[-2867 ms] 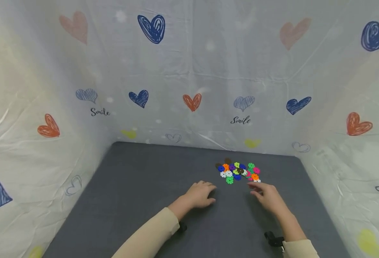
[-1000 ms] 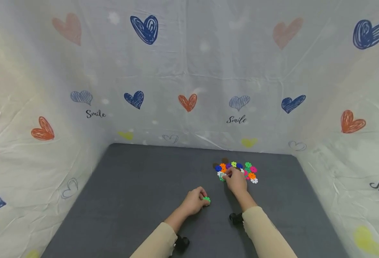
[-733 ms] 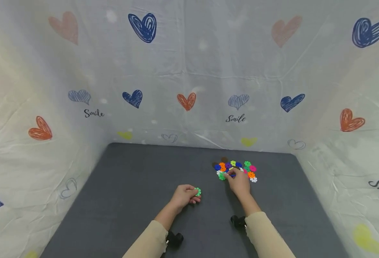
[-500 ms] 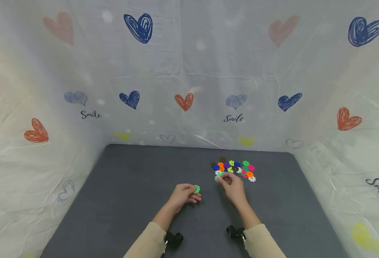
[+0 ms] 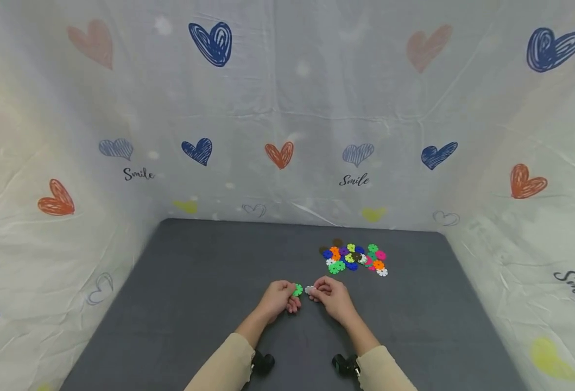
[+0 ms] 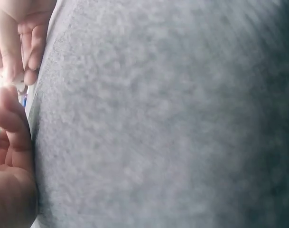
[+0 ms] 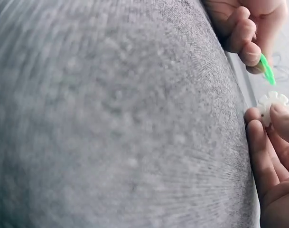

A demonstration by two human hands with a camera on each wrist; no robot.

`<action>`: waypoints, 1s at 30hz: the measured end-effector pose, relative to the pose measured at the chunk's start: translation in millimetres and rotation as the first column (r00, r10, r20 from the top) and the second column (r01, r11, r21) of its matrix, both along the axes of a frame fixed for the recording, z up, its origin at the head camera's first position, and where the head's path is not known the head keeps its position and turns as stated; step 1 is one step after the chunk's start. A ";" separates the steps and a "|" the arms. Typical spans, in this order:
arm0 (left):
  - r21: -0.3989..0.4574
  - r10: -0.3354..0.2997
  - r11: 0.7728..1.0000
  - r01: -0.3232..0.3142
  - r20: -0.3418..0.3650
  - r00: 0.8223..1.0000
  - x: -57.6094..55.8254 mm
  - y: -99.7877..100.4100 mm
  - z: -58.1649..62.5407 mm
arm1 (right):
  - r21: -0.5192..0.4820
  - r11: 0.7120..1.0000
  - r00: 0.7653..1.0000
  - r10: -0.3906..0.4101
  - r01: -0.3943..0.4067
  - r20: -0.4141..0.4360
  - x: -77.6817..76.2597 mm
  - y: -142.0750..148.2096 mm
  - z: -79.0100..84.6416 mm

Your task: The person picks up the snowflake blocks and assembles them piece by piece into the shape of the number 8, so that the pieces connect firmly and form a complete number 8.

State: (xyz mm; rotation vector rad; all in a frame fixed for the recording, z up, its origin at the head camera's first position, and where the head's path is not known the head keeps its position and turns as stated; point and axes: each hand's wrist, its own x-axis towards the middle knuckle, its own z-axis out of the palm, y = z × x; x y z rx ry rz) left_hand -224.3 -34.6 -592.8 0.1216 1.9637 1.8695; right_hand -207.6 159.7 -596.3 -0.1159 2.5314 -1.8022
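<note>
My left hand pinches a green notched plastic disc by its edge. Facing it, my right hand holds a white notched disc between thumb and fingers. A small gap separates the two discs in the head view. From the right wrist, the green disc appears nearly edge-on, and the white disc shows its slotted rim just below. The left wrist view hides most of both discs behind the fingers.
Beyond the hands, a loose cluster of notched discs in many colours lies on the dark grey table; green discs sit at its near edge. A curtain printed with hearts encloses the back and sides.
My right hand went to the cluster, picked up the white disc and drew it back toward my left hand. Earlier, both hands were free; my left hand then took the green disc.
</note>
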 end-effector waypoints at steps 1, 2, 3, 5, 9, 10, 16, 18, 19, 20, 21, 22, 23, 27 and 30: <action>-0.007 -0.001 1.000 0.001 -0.008 1.000 0.4 0.1 0.0 | -0.001 1.000 1.000 0.004 -0.004 -0.002 -0.4 -0.6 -0.6; -0.014 -0.003 1.000 0.003 -0.018 1.000 0.8 0.1 0.2 | -0.002 1.000 1.000 0.013 -0.013 -0.012 -0.7 -1.1 -1.1; -0.020 -0.006 1.000 0.005 -0.027 1.000 0.8 0.2 -0.1 | -0.002 1.000 0.999 0.025 -0.025 -0.029 -1.0 -1.6 -1.8; -0.032 -0.006 0.999 0.005 -0.033 0.999 0.6 0.2 -0.3 | -0.007 0.999 0.998 0.041 -0.041 -0.042 -1.7 -2.1 -2.8; -0.078 -0.006 0.997 0.003 -0.050 0.999 -0.4 0.7 -2.1 | -0.005 0.999 0.998 0.038 -0.039 -0.045 -1.8 -0.9 -5.3; -0.091 -0.007 0.996 0.002 -0.057 0.998 -0.7 0.8 -2.7 | 0.005 1.000 0.999 0.030 -0.029 -0.045 -1.7 -0.4 -5.5; -0.156 -0.024 0.988 0.007 -0.107 0.994 0.1 0.2 -2.8 | 0.163 0.986 0.988 0.005 0.021 -0.155 -1.4 -2.0 -3.2; -0.148 -0.014 0.989 -0.001 -0.095 0.995 1.2 -0.4 -2.0 | 0.185 0.982 0.986 -0.003 0.035 -0.167 -1.6 -4.1 -2.9; -0.136 -0.004 0.991 -0.007 -0.081 0.997 1.4 -0.7 -1.5 | 0.181 0.983 0.987 -0.012 0.041 -0.163 -1.7 -5.4 -2.9; -0.124 0.007 0.992 -0.015 -0.066 0.998 1.6 -0.8 -1.2 | 0.176 0.983 0.987 -0.019 0.047 -0.158 -1.8 -6.7 -3.2; -0.113 0.017 0.993 -0.023 -0.051 0.999 1.6 -0.8 -0.8 | 0.166 0.985 0.988 -0.028 0.054 -0.154 -1.9 -7.9 -3.5; -0.105 0.027 0.994 -0.031 -0.039 0.999 1.5 -0.7 -0.7 | 0.154 0.986 0.988 -0.037 0.061 -0.151 -2.0 -9.0 -3.8; -0.097 0.039 0.994 -0.041 -0.024 0.999 1.3 -0.4 -0.4 | 0.144 0.987 0.988 -0.047 0.069 -0.148 -2.0 -9.9 -4.0; -0.085 0.063 0.994 -0.063 -0.002 0.998 0.9 1.4 0.2 | 0.114 0.990 0.988 -0.060 0.077 -0.144 -1.5 -10.5 -5.2; -0.098 0.063 0.993 -0.061 0.014 0.998 1.9 2.1 0.9 | 0.120 0.991 0.989 -0.044 0.061 -0.142 -0.4 -9.5 -5.0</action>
